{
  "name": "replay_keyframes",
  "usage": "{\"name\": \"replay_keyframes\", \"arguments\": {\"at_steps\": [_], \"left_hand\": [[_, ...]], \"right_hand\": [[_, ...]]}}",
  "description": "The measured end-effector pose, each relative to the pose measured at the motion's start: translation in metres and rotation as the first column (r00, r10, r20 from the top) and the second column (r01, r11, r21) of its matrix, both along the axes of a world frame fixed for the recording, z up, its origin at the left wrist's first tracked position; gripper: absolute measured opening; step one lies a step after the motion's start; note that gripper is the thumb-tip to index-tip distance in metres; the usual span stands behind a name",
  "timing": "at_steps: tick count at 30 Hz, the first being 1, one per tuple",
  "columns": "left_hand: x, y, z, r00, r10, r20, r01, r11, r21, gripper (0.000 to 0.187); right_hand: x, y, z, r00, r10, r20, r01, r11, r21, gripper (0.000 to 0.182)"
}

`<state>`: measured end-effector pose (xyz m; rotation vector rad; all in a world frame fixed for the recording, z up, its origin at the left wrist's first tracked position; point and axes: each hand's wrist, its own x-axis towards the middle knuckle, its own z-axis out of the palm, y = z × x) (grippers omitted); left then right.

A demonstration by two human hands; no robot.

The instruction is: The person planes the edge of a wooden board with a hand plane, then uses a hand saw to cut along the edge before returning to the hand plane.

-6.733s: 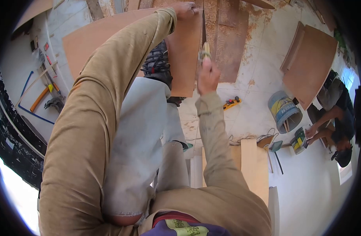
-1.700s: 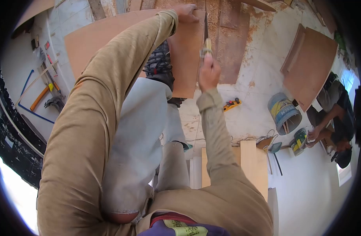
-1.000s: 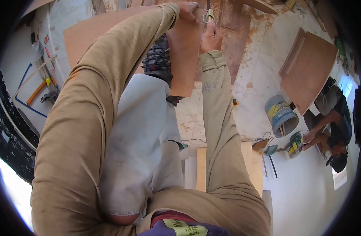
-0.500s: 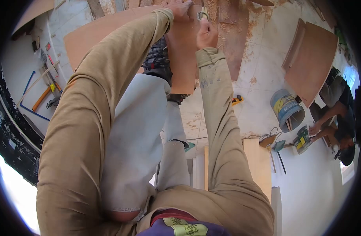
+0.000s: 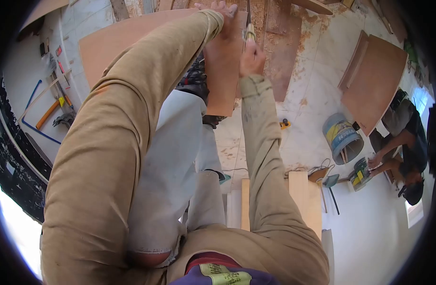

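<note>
A reddish-brown plywood sheet (image 5: 222, 76) lies beneath my arms, propped across the boot (image 5: 194, 78) on my foot. My left hand (image 5: 222, 16) presses on its far part, fingers spread. In my right hand (image 5: 252, 59) is the pale handle of a handsaw (image 5: 250, 32), gripped at the sheet's right edge. The saw's thin dark blade points away from me along that edge, and its far end is out of view.
Sawdust and brown boards (image 5: 284, 57) lie beyond the sheet. A hammer (image 5: 49, 114) and a bent blue bar (image 5: 30, 102) lie left. On the right are a bucket (image 5: 341, 137), a leaning panel (image 5: 374, 76) and another person (image 5: 410, 137) handling a can (image 5: 360, 173).
My right hand has drawn the handsaw back toward me, and more of its blade shows. My left hand stays on the sheet. The whole view has shifted slightly.
</note>
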<state>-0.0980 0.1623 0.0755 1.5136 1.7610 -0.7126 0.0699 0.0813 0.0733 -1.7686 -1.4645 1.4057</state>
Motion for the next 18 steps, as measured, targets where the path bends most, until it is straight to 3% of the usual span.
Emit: {"name": "replay_keyframes", "arguments": {"at_steps": [1, 3, 5, 8, 10, 13, 15, 17, 18], "left_hand": [[0.0, 0.002, -0.001, 1.0, 0.01, -0.028, -0.01, 1.0, 0.011, 0.109], [0.0, -0.004, -0.013, 0.999, 0.024, -0.022, -0.023, 0.997, 0.067, 0.109], [0.0, -0.001, -0.017, 0.999, 0.051, 0.002, -0.051, 0.996, 0.068, 0.109], [0.008, -0.006, -0.023, 0.995, 0.082, -0.055, -0.08, 0.996, 0.044, 0.108], [0.011, 0.003, -0.01, 0.99, 0.111, -0.086, -0.109, 0.994, 0.028, 0.109], [0.015, 0.003, 0.023, 0.989, 0.129, -0.078, -0.132, 0.991, -0.036, 0.111], [0.017, 0.003, 0.017, 0.985, 0.143, -0.094, -0.144, 0.989, -0.008, 0.112], [0.017, 0.009, 0.022, 0.984, 0.162, -0.069, -0.165, 0.985, -0.042, 0.116], [0.014, 0.009, 0.022, 0.983, 0.17, -0.063, -0.174, 0.983, -0.064, 0.117]], "right_hand": [[0.024, -0.037, 0.015, 0.997, -0.018, -0.078, 0.012, 0.997, -0.073, 0.036], [0.061, -0.109, 0.062, 0.994, -0.088, -0.069, 0.071, 0.971, -0.23, 0.037], [0.063, -0.121, 0.084, 0.994, -0.095, -0.053, 0.086, 0.985, -0.152, 0.037], [0.042, -0.071, 0.051, 0.996, 0.048, 0.069, -0.04, 0.993, -0.113, 0.036], [-0.001, -0.002, 0.007, 0.998, -0.033, -0.047, 0.038, 0.995, 0.095, 0.037], [-0.009, 0.02, -0.004, 1.0, 0.009, -0.017, -0.008, 0.999, 0.031, 0.037], [0.018, -0.035, 0.024, 0.994, -0.048, -0.094, 0.051, 0.998, 0.023, 0.042], [0.058, -0.11, 0.059, 0.984, -0.149, -0.094, 0.132, 0.977, -0.168, 0.041], [0.061, -0.116, 0.068, 0.985, -0.149, -0.083, 0.135, 0.979, -0.156, 0.038]]}}
